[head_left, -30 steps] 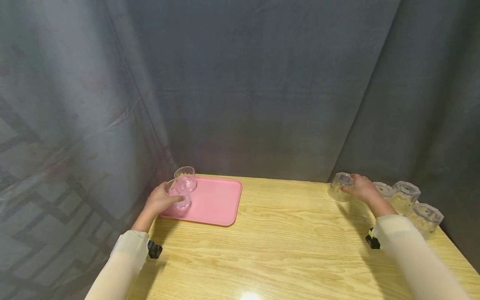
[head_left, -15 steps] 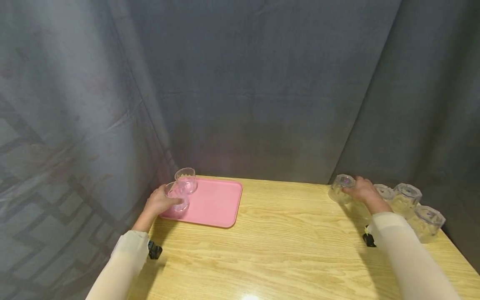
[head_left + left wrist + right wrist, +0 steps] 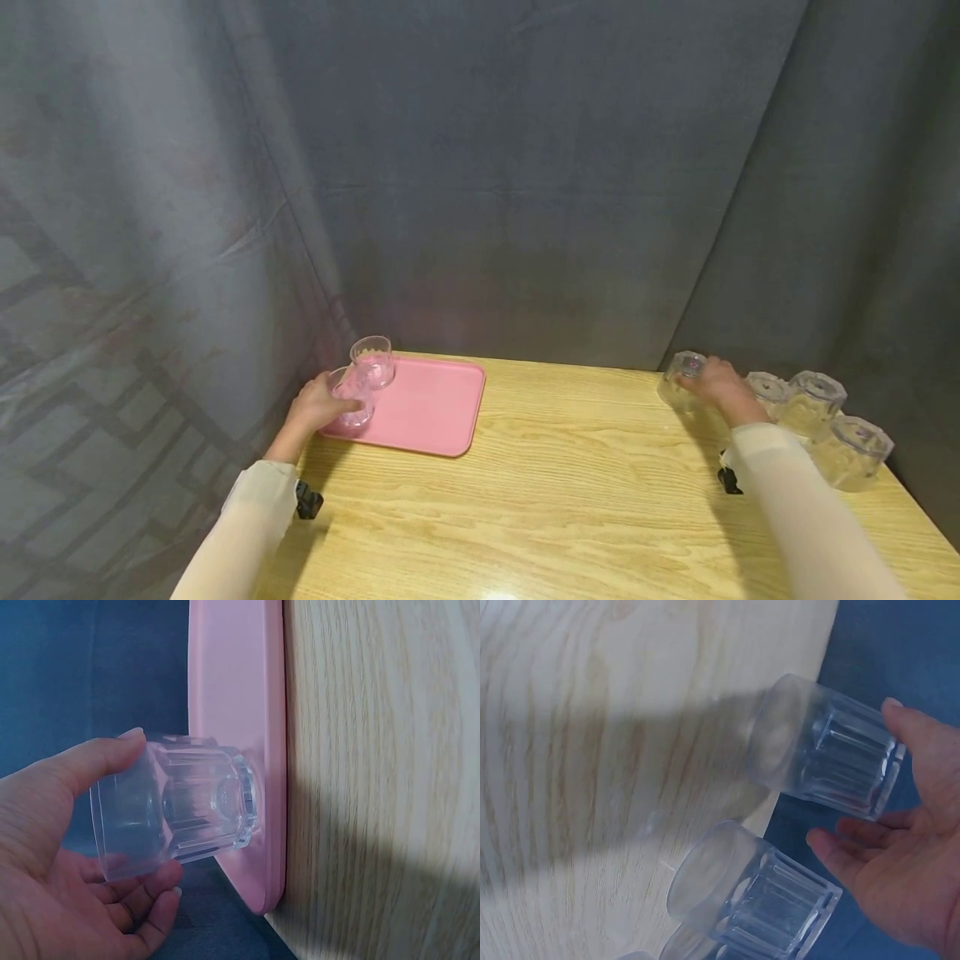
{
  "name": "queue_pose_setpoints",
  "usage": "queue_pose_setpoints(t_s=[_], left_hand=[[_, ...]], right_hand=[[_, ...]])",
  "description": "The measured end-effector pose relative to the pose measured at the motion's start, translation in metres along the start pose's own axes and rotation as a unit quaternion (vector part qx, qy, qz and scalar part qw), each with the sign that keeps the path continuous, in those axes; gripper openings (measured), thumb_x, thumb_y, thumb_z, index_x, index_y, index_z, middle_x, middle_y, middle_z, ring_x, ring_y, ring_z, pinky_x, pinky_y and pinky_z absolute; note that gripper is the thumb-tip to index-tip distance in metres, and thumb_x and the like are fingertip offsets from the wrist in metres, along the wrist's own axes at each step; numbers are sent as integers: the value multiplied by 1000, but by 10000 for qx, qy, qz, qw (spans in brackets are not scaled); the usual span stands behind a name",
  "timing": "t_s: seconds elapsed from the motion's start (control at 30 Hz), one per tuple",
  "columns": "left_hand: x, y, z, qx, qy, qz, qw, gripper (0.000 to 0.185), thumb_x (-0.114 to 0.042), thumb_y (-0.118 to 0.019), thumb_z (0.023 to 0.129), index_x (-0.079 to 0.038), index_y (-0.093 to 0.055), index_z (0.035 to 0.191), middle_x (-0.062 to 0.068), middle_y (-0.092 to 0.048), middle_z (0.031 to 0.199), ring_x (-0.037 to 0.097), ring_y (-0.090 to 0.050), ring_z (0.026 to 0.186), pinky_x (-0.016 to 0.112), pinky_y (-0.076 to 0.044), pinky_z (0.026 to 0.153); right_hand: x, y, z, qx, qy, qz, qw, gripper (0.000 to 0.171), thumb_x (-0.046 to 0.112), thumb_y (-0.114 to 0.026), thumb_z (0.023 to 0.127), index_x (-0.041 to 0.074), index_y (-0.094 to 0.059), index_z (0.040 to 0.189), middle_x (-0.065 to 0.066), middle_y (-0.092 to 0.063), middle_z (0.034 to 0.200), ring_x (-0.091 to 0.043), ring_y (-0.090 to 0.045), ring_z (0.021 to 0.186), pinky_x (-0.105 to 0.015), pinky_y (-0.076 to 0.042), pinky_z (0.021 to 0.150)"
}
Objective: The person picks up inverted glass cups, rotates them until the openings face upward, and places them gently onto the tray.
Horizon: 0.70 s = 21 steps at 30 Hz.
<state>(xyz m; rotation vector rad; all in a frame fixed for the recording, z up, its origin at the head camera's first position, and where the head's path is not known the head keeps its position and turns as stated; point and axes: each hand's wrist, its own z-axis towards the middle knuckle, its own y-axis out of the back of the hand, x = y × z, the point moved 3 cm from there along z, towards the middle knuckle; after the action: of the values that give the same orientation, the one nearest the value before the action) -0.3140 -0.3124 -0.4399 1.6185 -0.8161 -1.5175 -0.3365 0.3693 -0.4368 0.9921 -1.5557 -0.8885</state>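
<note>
At the left of the head view, my left hand (image 3: 313, 407) holds a clear drinking glass (image 3: 202, 799) upright on the pink tray (image 3: 435, 408), thumb on one side and fingers on the other. Just behind it on the tray stands a second upright glass (image 3: 372, 367). Over on the right, my right hand (image 3: 722, 390) grips an upside-down glass (image 3: 832, 750) near its base, which faces up; its rim is down at the wood tabletop. The right wrist view shows the thumb at one edge of that base and the fingers curled along the opposite side.
Several more upside-down glasses stand beside my right forearm, among them one behind the wrist (image 3: 767, 387), one farther right (image 3: 813, 400) and one nearer (image 3: 853, 450). A grey curtain (image 3: 510, 208) hangs along the table's back and left. The wooden table (image 3: 562, 483) spans between both arms.
The glass in my left hand has shifted slightly left and nearer, away from the glass behind it. My right hand has moved a little left, closer around its glass.
</note>
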Motion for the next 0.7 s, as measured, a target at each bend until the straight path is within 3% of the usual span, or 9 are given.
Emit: queue_pose_setpoints(t_s=[0.23,0.4,0.7], left_hand=[[-1,-7,2,3,-18,49,10000,92,-39,-81,80,12,-40,145,39,-48,139,56,-49,125,66,-41,104],[-4,-8,1,8,-22,39,10000,93,-39,-81,80,13,-40,144,39,-49,138,57,-48,125,66,-40,104],[-6,-8,0,-5,58,88,9999,91,-40,-79,82,13,-39,145,40,-48,139,57,-47,126,67,-39,105]], right_hand=[[0,-5,-1,230,-175,-38,9996,105,60,-39,103,-33,-6,137,-58,-15,138,-70,-27,127,-72,-32,105],[-2,-6,1,160,-226,-51,9996,96,53,-39,104,-34,-10,134,-57,-22,135,-69,-34,123,-70,-39,101],[2,-3,4,204,-205,-62,9996,90,42,-45,104,-36,-12,132,-59,-26,132,-68,-33,124,-69,-36,104]])
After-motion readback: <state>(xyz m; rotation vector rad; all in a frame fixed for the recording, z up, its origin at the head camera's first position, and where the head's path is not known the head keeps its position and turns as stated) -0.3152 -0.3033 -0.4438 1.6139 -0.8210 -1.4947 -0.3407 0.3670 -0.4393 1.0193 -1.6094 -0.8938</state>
